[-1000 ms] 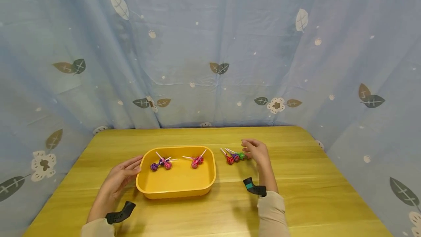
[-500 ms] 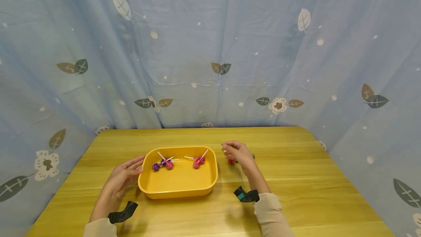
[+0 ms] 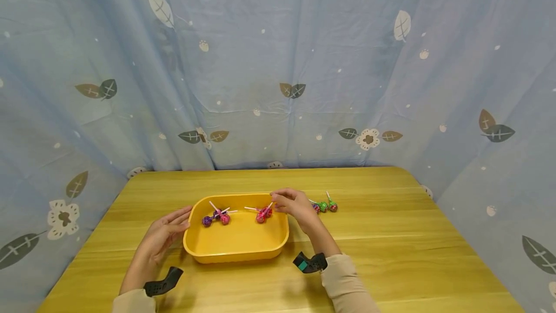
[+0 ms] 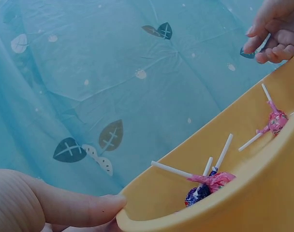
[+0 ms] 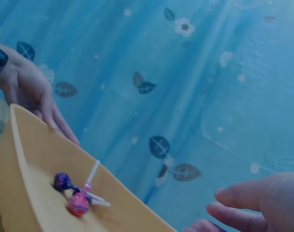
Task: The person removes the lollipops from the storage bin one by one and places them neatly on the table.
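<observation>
My left hand holds the left end of a yellow plastic bin, its thumb at the rim in the left wrist view. Over the bin's right rim hovers my right hand, its fingers loosely bent, with nothing seen between them in the right wrist view. Inside, at the back left, lie purple lollipops and a pink lollipop. Pink lollipops lie near the back right, close to the right fingertips but not visibly touched.
To the right of the bin, a green lollipop, a green-and-red lollipop and a partly covered purple lollipop lie on the wooden table. A patterned blue curtain hangs behind.
My right hand has moved left from above the lollipops on the table to the bin's right rim, uncovering the green-and-red one. The red lollipop is out of sight now. My left hand stays put.
</observation>
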A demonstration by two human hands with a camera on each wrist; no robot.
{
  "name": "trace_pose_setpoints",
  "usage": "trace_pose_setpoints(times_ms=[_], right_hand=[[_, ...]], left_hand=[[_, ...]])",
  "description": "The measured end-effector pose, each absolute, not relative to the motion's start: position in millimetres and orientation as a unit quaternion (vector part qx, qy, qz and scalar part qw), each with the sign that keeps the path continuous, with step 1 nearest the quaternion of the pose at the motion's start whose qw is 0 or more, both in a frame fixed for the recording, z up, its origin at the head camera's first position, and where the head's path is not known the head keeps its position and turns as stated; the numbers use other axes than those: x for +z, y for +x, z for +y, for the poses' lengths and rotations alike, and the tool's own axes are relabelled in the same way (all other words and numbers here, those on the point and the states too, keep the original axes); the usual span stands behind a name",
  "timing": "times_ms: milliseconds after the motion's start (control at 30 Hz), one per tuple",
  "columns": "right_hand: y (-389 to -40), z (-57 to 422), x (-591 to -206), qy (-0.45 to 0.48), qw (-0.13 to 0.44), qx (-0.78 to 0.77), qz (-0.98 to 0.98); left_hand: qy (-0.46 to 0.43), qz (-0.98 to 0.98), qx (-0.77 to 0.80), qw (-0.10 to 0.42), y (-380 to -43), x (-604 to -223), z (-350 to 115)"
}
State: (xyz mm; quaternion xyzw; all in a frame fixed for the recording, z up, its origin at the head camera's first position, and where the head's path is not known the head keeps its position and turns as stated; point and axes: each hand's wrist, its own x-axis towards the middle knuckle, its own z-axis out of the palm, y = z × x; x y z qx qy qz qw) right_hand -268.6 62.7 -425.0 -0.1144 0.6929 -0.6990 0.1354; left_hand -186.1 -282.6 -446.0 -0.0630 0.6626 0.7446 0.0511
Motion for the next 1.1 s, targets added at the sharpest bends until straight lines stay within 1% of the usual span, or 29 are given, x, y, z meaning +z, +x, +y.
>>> trace_pose_setpoints(times_ms=[267, 567, 767, 1000, 1100], right_hand=[[-267, 33, -425, -0.141, 0.171, -0.690, 0.689], [-275, 8, -428, -0.145, 0.210, -0.664, 0.703], [-284, -7, -431, -0.158, 0.221, -0.648, 0.712], [-287, -18, -430, -0.219, 0.226, -0.592, 0.742], [-287, -23, -429, -0.229, 0.223, -0.582, 0.748]], left_hand=[[-0.059, 0.663, 0.744, 0.052, -187, -446, -282], [-0.055, 0.667, 0.741, 0.050, -186, -445, -282], [-0.055, 0.673, 0.736, 0.049, -185, -446, -284], [-0.050, 0.667, 0.742, 0.051, -186, -446, -284], [-0.050, 0.662, 0.746, 0.053, -186, -446, -283]])
